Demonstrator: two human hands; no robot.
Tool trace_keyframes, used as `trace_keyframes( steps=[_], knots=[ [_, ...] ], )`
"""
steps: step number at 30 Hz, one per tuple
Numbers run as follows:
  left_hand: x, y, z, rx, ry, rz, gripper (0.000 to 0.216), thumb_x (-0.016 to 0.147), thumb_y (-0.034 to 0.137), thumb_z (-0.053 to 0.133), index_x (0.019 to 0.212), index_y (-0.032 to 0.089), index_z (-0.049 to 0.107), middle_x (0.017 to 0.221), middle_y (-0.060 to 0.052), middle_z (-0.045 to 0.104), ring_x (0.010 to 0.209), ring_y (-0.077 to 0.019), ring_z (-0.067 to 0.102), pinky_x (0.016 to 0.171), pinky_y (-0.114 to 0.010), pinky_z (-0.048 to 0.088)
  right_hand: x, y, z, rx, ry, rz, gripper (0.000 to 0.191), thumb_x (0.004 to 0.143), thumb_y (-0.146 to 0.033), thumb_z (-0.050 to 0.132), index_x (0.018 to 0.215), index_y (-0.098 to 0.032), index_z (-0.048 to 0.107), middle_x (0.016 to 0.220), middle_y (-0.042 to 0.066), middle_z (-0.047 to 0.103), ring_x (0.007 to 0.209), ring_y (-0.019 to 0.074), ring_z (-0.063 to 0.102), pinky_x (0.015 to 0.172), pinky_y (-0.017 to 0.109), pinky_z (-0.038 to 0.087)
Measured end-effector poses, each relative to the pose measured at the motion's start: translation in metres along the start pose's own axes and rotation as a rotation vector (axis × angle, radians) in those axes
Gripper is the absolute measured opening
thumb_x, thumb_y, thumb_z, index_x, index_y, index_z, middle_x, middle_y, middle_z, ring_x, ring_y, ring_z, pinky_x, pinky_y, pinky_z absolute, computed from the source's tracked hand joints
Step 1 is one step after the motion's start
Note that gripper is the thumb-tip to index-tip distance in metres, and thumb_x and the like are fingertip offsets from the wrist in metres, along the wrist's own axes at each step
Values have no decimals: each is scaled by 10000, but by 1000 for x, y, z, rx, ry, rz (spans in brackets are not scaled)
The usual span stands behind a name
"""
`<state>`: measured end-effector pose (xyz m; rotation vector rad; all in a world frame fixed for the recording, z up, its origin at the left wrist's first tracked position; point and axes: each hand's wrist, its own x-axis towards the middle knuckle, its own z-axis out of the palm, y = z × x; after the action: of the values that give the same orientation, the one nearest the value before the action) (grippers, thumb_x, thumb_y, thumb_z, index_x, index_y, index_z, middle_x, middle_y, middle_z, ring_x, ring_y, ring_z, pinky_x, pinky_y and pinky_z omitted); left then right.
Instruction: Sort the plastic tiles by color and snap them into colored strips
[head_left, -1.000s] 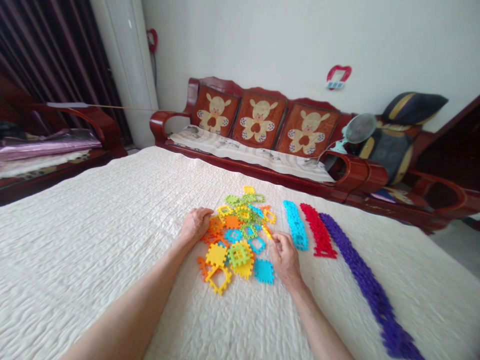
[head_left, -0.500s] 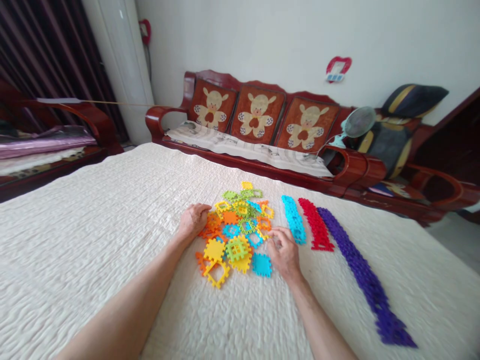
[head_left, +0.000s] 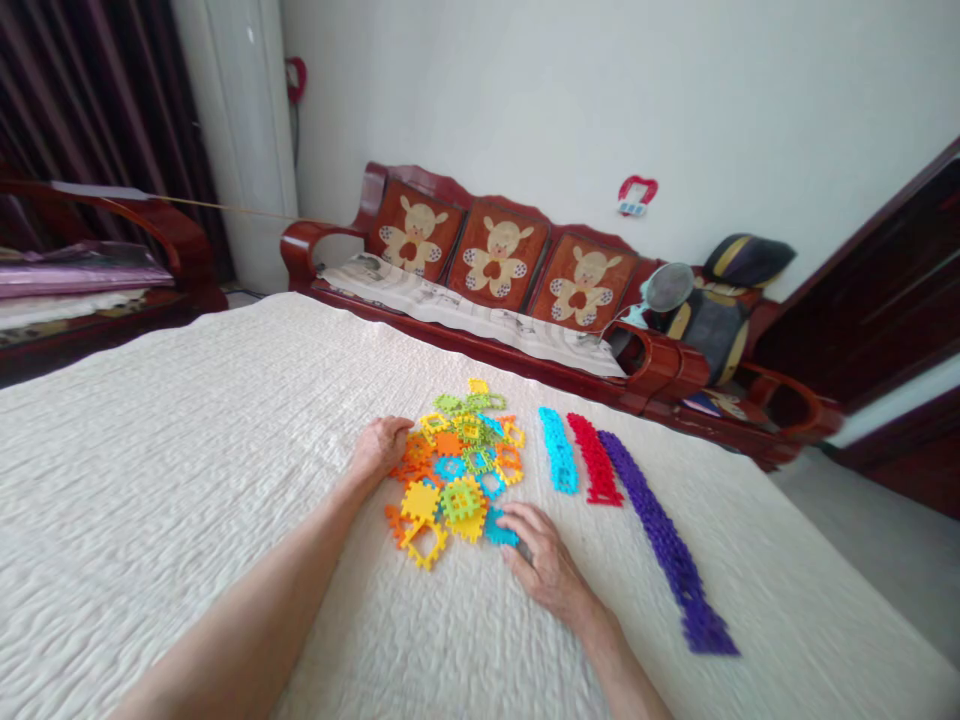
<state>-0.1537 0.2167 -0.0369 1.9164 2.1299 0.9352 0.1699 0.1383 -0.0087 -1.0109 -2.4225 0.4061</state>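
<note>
I see left hand (head_left: 381, 448) curled at left edge of pile (head_left: 457, 470), grip unclear | right hand (head_left: 541, 562) flat, gripping nothing, fingertips on blue tile (head_left: 493, 529) | blue strip (head_left: 559, 452), red strip (head_left: 595, 472), purple strip (head_left: 660, 530) right of pile, on quilt (head_left: 187, 480)

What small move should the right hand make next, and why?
Probably the right hand should pinch the cyan tile it touches and lift it clear. The hand lies flat on that tile at the near edge of the pile, with no grip yet, and a cyan strip lies just to the right.
</note>
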Motion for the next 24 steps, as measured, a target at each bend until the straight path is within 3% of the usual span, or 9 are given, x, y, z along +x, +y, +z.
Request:
trace_keyframes(
  steps=[3, 6, 11, 14, 18, 21, 24],
  knots=[
    [0, -2, 1, -4, -1, 3, 389, 819, 231, 362, 1023, 202, 692, 1036, -41, 697, 991, -188, 607, 917, -290, 445, 0, 13, 8, -18, 156, 95, 289, 891, -236, 384, 1111, -199, 569, 1082, 88, 625, 1030, 187, 572, 914, 348, 456],
    [1, -3, 2, 0, -4, 6, 392, 814, 233, 362, 1022, 208, 693, 1039, -36, 697, 995, -189, 608, 910, -287, 450, 8, 34, 0, -42, 259, 255, 336, 913, -255, 306, 1135, -176, 546, 1015, 87, 652, 941, 182, 613, 831, 317, 486],
    [2, -2, 2, 7, -1, 3, 392, 809, 234, 365, 1017, 216, 698, 1041, -33, 698, 992, -187, 611, 897, -285, 459, 18, 55, -25, -145, 119, 293, 358, 880, -225, 299, 1085, -183, 590, 1045, 80, 635, 1002, 191, 585, 892, 346, 452],
    [2, -2, 2, 6, -7, 2, 392, 810, 234, 366, 1017, 212, 698, 1039, -33, 700, 990, -187, 612, 896, -287, 458, 17, 47, -26, -264, 221, 348, 353, 872, -308, 362, 1115, -150, 564, 1072, 118, 587, 1044, 222, 547, 927, 373, 421],
    [2, -3, 3, 17, -6, -1, 394, 812, 239, 361, 1019, 210, 695, 1043, -33, 699, 992, -193, 611, 888, -294, 460, 13, 28, -8, -393, 308, 569, 452, 799, -469, 496, 1087, -125, 546, 995, 151, 570, 955, 281, 557, 834, 396, 446],
    [2, -4, 3, 17, -1, 14, 399, 811, 245, 354, 1012, 208, 696, 1041, -38, 699, 979, -196, 618, 875, -299, 466, 15, 19, 6, -445, 320, 646, 439, 735, -465, 562, 1019, -131, 561, 940, 156, 568, 905, 307, 556, 778, 406, 445],
    [3, -6, 4, 16, -1, 17, 404, 813, 259, 347, 1010, 203, 695, 1043, -44, 698, 979, -202, 620, 874, -306, 468, 18, 20, 11, -426, 358, 630, 370, 703, -384, 585, 986, -147, 564, 929, 139, 563, 894, 290, 557, 779, 383, 439]
  ],
)
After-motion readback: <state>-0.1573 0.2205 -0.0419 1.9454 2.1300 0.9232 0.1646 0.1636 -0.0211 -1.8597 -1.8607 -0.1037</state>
